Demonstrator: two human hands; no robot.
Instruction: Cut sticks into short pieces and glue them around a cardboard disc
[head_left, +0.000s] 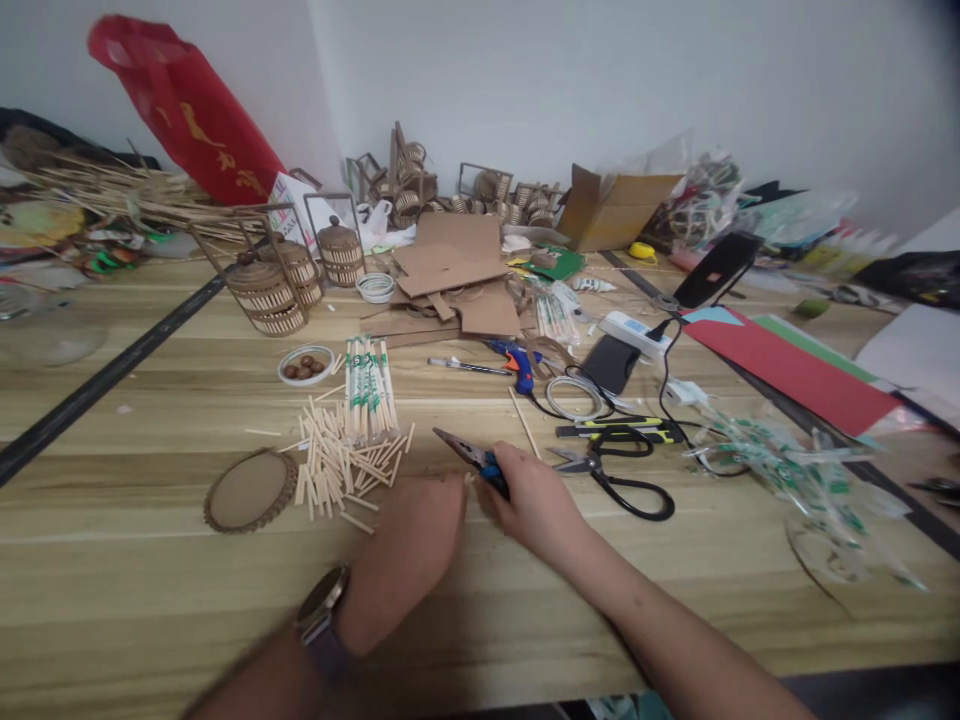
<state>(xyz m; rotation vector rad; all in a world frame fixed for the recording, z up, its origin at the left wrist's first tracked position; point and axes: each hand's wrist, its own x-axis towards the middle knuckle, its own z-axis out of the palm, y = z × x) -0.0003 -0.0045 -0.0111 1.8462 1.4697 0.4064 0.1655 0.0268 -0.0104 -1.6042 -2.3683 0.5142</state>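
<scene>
My right hand (534,500) is closed around the blue and black handles of a pair of needle-nose pliers (466,449), whose jaws point up and to the left. Close beside it, my left hand (427,520) is curled and wears a watch at the wrist. Its fingertips are turned away from view; a small pale bit shows at their edge, too small to name. Left of that hand lies a loose pile of short wooden sticks (330,460). A round cardboard disc (251,490) with a ridged rim lies farther left. Black-handled scissors (600,470) rest right of my right hand.
Wrapped chopsticks (369,390) lie behind the pile, near a bowl of brown beads (306,366). A blue glue gun (521,365), a yellow-black cutter (622,430) and a phone (611,363) lie ahead. Small lidded stick baskets (266,295) stand back left. Plastic wrappers (817,480) lie right.
</scene>
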